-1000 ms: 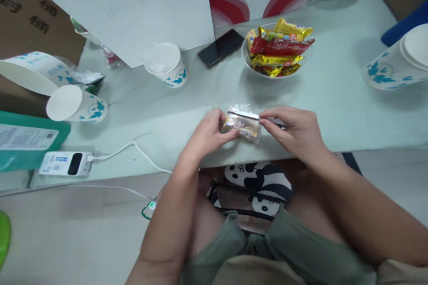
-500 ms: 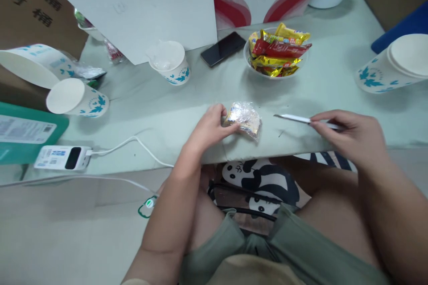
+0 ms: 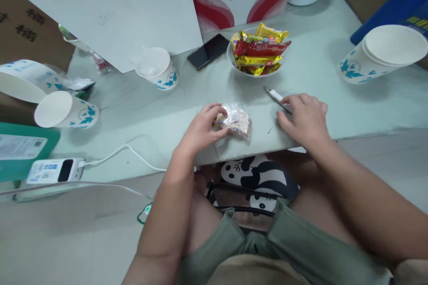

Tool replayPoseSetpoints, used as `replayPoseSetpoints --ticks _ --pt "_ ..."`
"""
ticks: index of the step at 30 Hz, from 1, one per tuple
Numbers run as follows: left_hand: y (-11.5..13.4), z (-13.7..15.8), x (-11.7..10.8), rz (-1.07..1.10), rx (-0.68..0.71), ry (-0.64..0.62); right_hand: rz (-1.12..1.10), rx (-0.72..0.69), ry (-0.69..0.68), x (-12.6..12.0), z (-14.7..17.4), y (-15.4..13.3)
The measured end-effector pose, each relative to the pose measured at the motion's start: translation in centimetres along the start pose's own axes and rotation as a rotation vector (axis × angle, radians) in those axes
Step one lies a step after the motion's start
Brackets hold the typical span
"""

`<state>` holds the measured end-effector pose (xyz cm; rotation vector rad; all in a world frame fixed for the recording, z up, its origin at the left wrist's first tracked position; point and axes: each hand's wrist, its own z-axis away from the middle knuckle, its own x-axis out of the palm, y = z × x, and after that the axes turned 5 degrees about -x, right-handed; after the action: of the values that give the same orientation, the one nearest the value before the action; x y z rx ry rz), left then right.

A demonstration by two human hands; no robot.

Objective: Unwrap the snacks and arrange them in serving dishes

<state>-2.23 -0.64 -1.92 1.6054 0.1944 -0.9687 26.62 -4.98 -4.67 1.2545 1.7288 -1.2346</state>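
Note:
A small packet in crinkled clear plastic wrap (image 3: 236,120) lies near the table's front edge. My left hand (image 3: 202,128) holds its left end, with the thumb at the near side and the curled fingers at the far side. To the right of the packet, a slim craft knife (image 3: 274,95) with a pale handle rests on the table, its tip toward the far left. My right hand (image 3: 306,118) is over the knife's rear end, the thumb apart from the fingers. The fingers hide that end, and the thumb stands clear of the handle.
Behind the packet are a bowl of wrapped snack bars (image 3: 261,51), a black phone (image 3: 209,51) and a paper cup (image 3: 160,69). Stacked paper cups (image 3: 359,64) lean at the right. Another cup (image 3: 78,113) and a white power bank (image 3: 55,171) with a cable are at the left.
My right hand has moved left with the craft knife, set it down on the table and loosened its fingers. My left hand stays at the packet. The view has shifted to the right.

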Motion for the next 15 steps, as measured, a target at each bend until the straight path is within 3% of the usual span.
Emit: replayPoseSetpoints --ticks 3,7,10,15 --pt "0.2 0.2 0.1 0.028 0.014 0.015 -0.200 -0.138 -0.013 0.4 -0.4 -2.4" --pt "0.4 0.3 0.3 0.055 0.048 -0.013 -0.482 -0.397 -0.158 1.5 -0.7 -5.5" --pt "0.3 0.2 0.4 0.069 0.046 0.005 -0.506 -0.434 -0.218 2.2 -0.7 -6.5" --pt "0.3 0.1 0.6 0.118 0.029 0.100 -0.499 -0.403 -0.150 2.0 -0.9 -6.1"
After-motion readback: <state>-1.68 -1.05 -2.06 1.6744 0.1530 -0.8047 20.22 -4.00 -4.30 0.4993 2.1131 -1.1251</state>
